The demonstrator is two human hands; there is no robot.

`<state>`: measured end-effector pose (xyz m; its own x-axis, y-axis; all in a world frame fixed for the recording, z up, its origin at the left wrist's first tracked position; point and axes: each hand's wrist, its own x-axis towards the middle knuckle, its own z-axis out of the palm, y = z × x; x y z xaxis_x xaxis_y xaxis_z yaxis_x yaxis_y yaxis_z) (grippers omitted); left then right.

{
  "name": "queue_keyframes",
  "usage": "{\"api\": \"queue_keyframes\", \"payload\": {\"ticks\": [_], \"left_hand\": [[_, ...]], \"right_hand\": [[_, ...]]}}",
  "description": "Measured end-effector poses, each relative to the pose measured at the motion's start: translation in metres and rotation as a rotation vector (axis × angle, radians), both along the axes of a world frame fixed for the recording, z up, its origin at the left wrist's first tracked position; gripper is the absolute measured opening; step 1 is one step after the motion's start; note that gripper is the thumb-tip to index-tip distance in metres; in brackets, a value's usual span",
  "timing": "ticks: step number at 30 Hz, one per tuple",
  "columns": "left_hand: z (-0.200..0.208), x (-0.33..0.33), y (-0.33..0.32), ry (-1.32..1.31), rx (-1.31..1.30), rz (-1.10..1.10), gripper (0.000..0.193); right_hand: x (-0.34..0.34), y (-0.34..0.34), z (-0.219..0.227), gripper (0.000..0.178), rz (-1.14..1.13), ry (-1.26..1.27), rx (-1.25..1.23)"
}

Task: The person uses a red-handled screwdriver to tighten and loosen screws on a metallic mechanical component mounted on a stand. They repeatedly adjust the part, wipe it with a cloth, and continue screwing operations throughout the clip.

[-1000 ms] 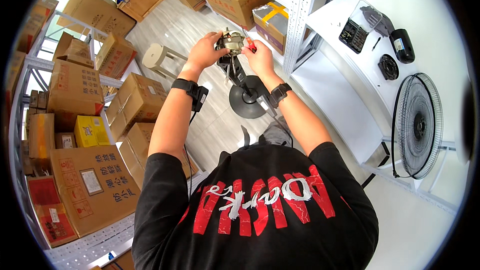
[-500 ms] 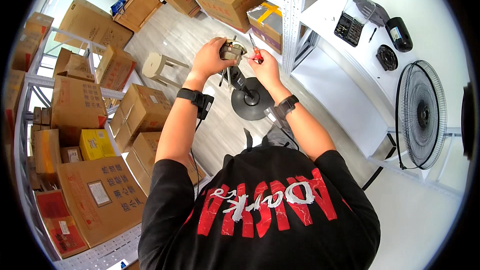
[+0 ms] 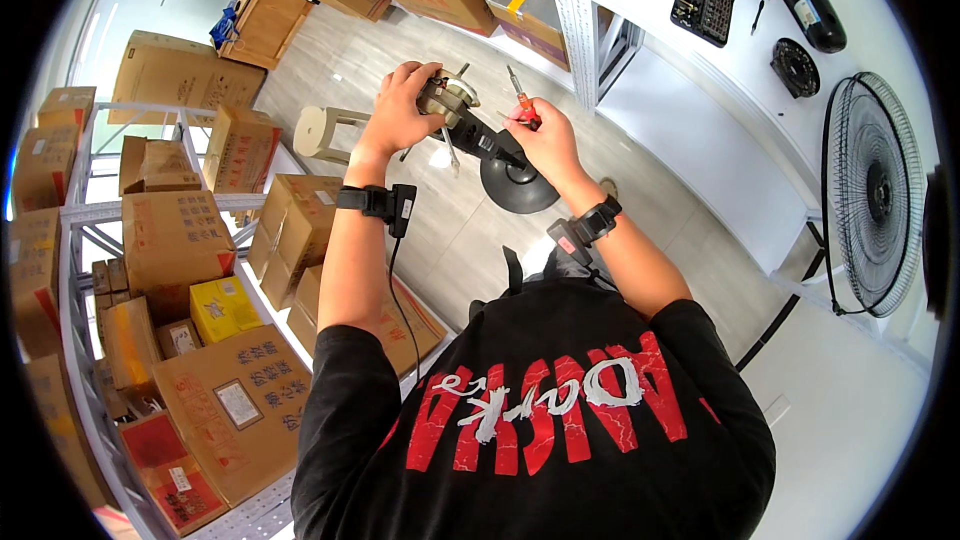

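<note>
In the head view, the left hand [image 3: 402,112] clasps a bare metal motor [image 3: 451,96] atop a black stand [image 3: 481,140], likely heavy, rigid and best held round its sides, while the right hand [image 3: 545,145] pinches a red-handled screwdriver [image 3: 525,105] nearby.

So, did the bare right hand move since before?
Yes: the bare right hand moved rightward, away from the silvery metal motor, and now appears nearer the perforated white shelf post.

The tiled floor [image 3: 660,260] was pale and grey-veined, with a beige stool [image 3: 314,133] standing on it. Metal racking [image 3: 265,510] holding cardboard boxes [image 3: 195,380] lined the left side; a white wall [image 3: 885,10] stood at right.
</note>
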<state>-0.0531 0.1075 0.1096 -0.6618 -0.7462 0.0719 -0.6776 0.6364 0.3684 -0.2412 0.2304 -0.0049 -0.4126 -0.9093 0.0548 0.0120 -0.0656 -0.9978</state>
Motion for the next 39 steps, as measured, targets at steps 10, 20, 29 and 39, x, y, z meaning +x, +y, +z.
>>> {"api": "queue_keyframes", "payload": {"ticks": [10,20,29,39], "left_hand": [[0.013,0.005,0.006,-0.051,-0.022,-0.036,0.072],[0.019,0.034,0.035,-0.130,0.080,0.095,0.074],[0.014,0.069,0.087,-0.061,0.139,0.164,0.070],[-0.027,0.091,0.140,0.185,0.050,0.150,0.035]], "right_hand": [[-0.039,0.011,-0.044,0.015,-0.015,-0.042,0.085],[-0.052,0.003,-0.061,0.012,0.158,-0.158,0.312],[-0.032,-0.034,-0.069,0.011,0.345,-0.263,0.338],[-0.016,-0.044,-0.089,0.015,0.493,-0.255,0.291]]}}
